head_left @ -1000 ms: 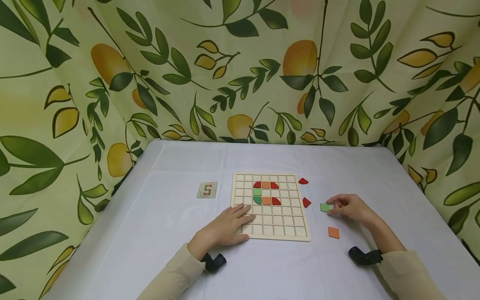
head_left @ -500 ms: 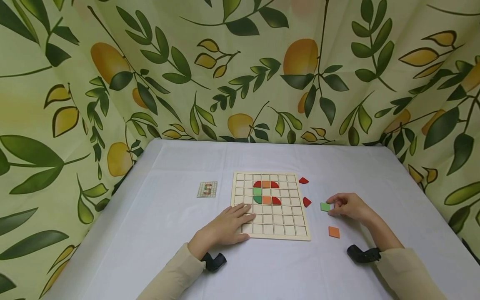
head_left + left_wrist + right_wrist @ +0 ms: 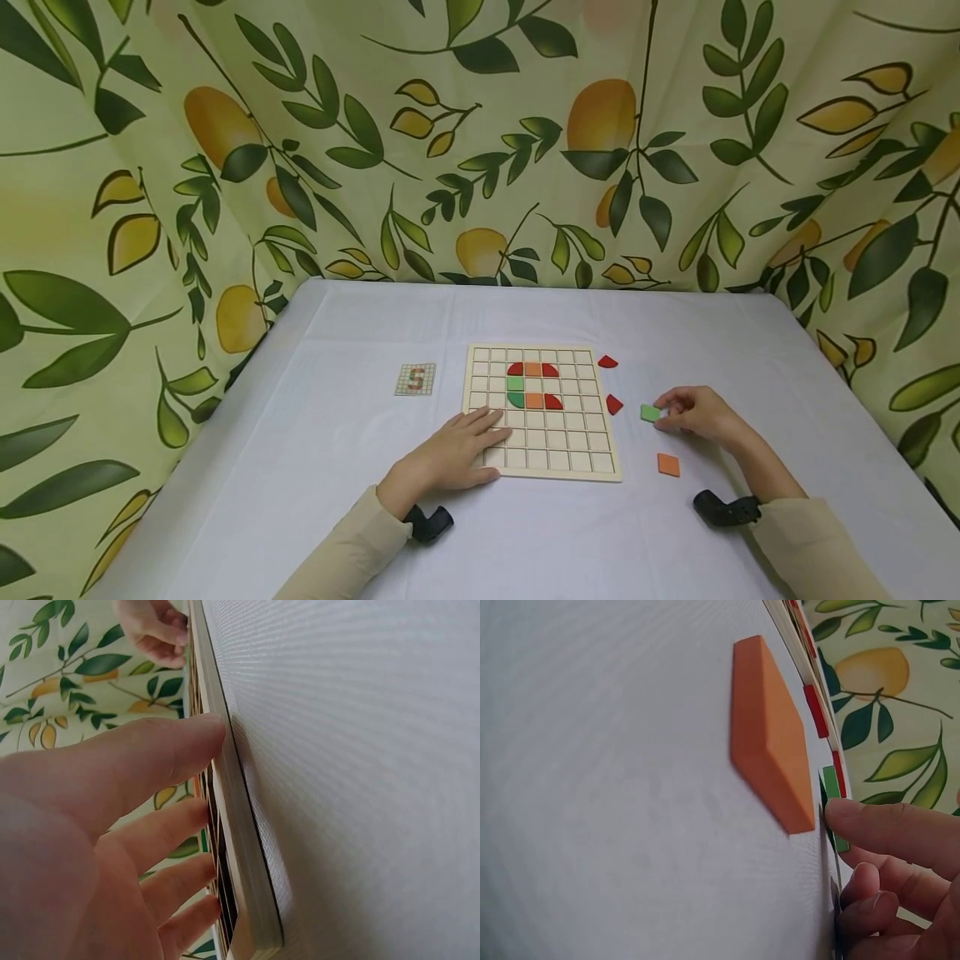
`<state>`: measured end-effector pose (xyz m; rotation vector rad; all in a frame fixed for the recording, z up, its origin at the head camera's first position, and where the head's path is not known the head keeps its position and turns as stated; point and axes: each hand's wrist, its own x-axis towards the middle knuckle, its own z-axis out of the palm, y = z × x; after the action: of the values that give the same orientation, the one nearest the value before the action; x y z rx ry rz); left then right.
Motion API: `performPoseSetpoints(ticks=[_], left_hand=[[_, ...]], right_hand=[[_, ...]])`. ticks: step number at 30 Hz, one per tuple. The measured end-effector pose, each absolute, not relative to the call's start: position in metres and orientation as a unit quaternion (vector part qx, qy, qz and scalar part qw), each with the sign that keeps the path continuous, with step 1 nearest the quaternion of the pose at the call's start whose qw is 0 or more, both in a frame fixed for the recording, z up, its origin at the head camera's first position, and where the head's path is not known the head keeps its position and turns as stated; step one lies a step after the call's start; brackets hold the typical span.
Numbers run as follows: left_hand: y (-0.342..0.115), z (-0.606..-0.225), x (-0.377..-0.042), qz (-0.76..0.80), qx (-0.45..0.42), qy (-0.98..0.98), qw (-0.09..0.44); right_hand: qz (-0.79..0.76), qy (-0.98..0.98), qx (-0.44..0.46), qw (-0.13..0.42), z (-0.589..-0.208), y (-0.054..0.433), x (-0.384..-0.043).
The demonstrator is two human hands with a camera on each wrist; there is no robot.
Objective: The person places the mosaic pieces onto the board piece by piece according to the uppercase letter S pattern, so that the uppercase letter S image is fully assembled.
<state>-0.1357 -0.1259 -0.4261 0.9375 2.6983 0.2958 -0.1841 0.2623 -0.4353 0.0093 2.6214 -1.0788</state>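
A wooden grid board [image 3: 555, 438] lies on the table, its upper rows holding several red, orange and green pieces. My left hand [image 3: 454, 450] rests on its lower left corner with fingers spread; in the left wrist view the thumb [image 3: 172, 746] touches the board's edge. To the right of the board, my right hand [image 3: 701, 413] pinches a green square tile [image 3: 649, 413] between thumb and fingers, at table level. An orange square tile [image 3: 668, 465] lies just nearer to me, large in the right wrist view. Two red quarter-circle pieces [image 3: 614, 405] lie along the board's right edge.
A small pattern card [image 3: 416, 379] showing an S shape lies left of the board. A white cloth covers the table [image 3: 345, 333], and a leaf-and-fruit patterned curtain [image 3: 480, 150] hangs behind it. Both wrists wear black camera mounts [image 3: 727, 510].
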Motion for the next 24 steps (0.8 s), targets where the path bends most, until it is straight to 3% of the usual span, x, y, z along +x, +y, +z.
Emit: performPoseSetpoints(ticks=[24], left_hand=[[-0.126, -0.426, -0.136, 0.111, 0.311, 0.932, 0.149]], right_hand=[[-0.388, 0.91, -0.026, 0.141, -0.426, 0.25, -0.174]])
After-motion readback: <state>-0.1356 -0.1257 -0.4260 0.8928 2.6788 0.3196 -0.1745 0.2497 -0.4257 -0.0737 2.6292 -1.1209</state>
